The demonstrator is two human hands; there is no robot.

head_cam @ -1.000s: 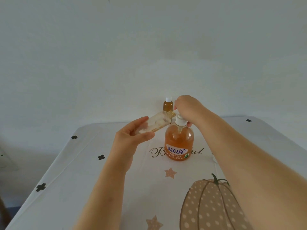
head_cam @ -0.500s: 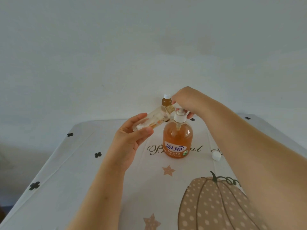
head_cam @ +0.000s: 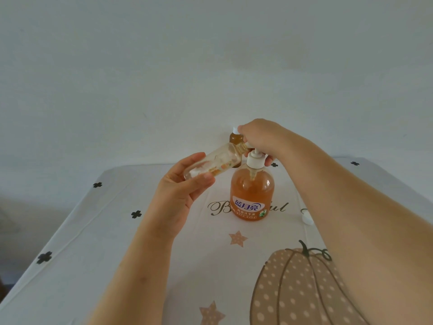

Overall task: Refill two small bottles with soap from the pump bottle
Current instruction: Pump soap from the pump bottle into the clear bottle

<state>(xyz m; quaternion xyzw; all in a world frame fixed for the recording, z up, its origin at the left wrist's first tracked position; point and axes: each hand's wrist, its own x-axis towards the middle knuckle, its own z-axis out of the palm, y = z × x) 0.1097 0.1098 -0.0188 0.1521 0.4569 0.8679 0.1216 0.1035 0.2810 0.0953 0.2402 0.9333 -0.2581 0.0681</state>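
Left hand [head_cam: 185, 186] grips a nearly empty small clear bottle [head_cam: 210, 163] tilted sideways, its mouth at the nozzle beneath the right hand [head_cam: 262, 139], which curls over the head of the pump bottle [head_cam: 252, 193], apparently to press soap in; a filled capped bottle [head_cam: 235, 137] stands just beyond both.

Nozzle of pump bottle [head_cam: 252, 193] hidden (under right hand [head_cam: 260, 139]).
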